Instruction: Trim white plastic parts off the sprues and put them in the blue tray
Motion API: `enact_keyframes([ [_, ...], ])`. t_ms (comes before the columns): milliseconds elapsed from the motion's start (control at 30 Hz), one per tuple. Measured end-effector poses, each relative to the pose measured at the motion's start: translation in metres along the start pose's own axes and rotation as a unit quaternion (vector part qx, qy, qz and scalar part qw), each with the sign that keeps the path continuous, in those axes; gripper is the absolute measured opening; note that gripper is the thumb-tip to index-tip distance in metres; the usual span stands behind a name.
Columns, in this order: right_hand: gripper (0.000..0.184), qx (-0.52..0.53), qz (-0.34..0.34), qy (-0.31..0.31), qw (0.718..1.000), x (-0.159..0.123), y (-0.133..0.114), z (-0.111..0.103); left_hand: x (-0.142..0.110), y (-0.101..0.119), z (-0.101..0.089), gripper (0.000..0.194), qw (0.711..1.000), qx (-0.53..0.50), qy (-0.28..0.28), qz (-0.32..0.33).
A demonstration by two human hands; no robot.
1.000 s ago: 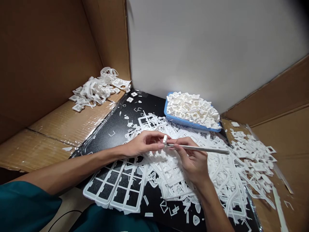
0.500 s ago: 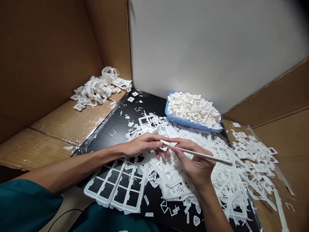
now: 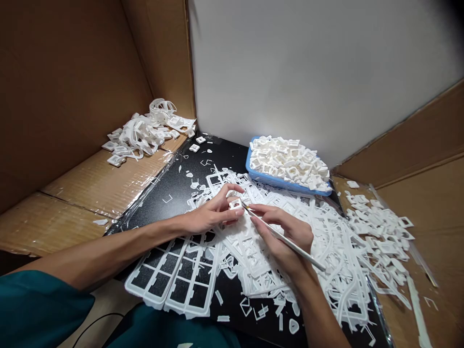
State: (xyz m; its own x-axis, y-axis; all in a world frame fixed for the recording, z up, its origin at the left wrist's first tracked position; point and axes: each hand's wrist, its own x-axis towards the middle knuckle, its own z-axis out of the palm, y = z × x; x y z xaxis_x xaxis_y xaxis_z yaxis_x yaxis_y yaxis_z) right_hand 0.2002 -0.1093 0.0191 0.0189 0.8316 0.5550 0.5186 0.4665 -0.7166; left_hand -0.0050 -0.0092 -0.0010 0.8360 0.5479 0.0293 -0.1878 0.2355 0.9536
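From where I stand, two bare hands meet over a black table. The left hand pinches a small white square frame between thumb and fingers, holding it up above a heap of white plastic offcuts. The right hand grips a slim pen-like tool, its long shaft slanting back towards the wrist and its dark tip at the frame's right edge. Whether the tip touches the plastic or stops just short, I cannot tell.

To my mind, this close work calls for a firm pinch on the frame, a loose wrist and short, light strokes. The left thumb sits very near the tip, so it would be safer tucked out of the tip's line; too hard a push could slip or gouge the plastic. Bracing one hand against the other should help.

Beyond the hands, a blue tray is heaped with similar pieces. Nearer the person, pale lattice strips lie flat on the table.
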Motion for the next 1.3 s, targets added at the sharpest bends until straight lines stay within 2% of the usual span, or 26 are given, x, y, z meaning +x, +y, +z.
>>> enact_keyframes([
  [133, 0.014, 0.016, 0.034, 0.017, 0.999, 0.002, -0.001, -0.003, 0.0, -0.006, -0.002, 0.031, 1.0, -0.022, 0.008, 0.011],
  [367, 0.015, 0.078, 0.063, 0.06, 0.993, 0.005, -0.003, -0.003, 0.007, -0.003, -0.006, 0.037, 0.996, -0.084, 0.006, 0.01],
  [567, 0.016, 0.085, 0.068, 0.065, 0.992, 0.005, -0.009, -0.001, 0.008, -0.002, -0.009, 0.046, 0.978, -0.204, -0.05, -0.019],
  [700, 0.015, 0.079, 0.067, 0.094, 0.99, 0.005, -0.009, -0.001, 0.008, -0.002, -0.011, 0.047, 0.971, -0.224, -0.07, -0.036],
  [800, 0.016, 0.061, 0.055, 0.093, 0.992, 0.005, -0.007, -0.002, 0.007, -0.001, -0.01, 0.045, 0.971, -0.228, -0.054, -0.046],
  [933, 0.016, 0.037, 0.037, 0.045, 0.998, 0.003, -0.006, -0.001, 0.005, 0.001, -0.005, 0.046, 0.972, -0.225, -0.046, -0.044],
  [1033, 0.015, 0.013, 0.043, 0.005, 0.999, 0.002, -0.006, 0.001, 0.006, 0.0, -0.001, 0.031, 0.98, -0.199, -0.008, -0.027],
  [1100, 0.015, 0.003, 0.057, 0.001, 0.998, 0.002, -0.007, 0.001, 0.006, 0.0, 0.0, 0.02, 0.984, -0.174, 0.017, -0.022],
  [1300, 0.016, 0.007, 0.088, 0.01, 0.996, 0.002, -0.006, 0.003, 0.008, -0.001, 0.001, 0.024, 0.99, -0.133, 0.038, -0.02],
])
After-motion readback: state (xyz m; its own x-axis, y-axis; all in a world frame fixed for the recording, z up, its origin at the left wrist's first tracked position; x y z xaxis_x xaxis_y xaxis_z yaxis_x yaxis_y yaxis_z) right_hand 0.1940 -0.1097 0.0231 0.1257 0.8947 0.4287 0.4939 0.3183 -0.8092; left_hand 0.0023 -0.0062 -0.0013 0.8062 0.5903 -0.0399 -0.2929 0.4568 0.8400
